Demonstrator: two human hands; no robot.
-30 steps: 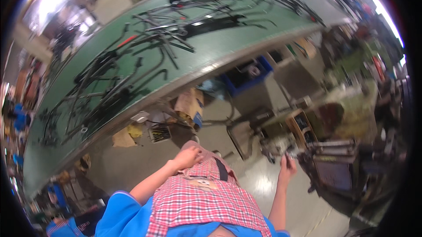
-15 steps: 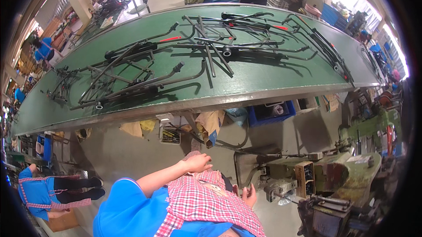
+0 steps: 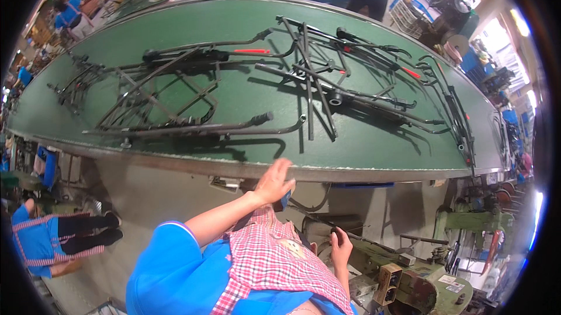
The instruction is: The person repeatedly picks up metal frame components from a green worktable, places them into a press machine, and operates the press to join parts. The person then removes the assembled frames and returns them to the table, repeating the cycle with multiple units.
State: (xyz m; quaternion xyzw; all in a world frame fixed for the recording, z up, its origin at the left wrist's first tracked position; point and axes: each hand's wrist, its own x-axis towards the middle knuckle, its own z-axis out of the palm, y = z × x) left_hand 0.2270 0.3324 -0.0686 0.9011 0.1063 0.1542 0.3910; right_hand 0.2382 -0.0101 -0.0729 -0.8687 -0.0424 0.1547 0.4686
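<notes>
Left hand (image 3: 273, 182) at green table (image 3: 245, 166) edge; right hand (image 3: 341, 247) low.

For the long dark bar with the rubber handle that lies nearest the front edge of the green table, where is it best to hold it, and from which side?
Probably best on the ribbed handle at the right end of the long bar, coming from the front table edge. That end lies free on the green surface, while its left part runs under the tangled frame. The left hand is already close.

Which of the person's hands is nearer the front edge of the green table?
Left. The left hand reaches up to the green table, fingertips at its front edge. The right hand hangs lower, well below the edge, by the grey machine.
</notes>
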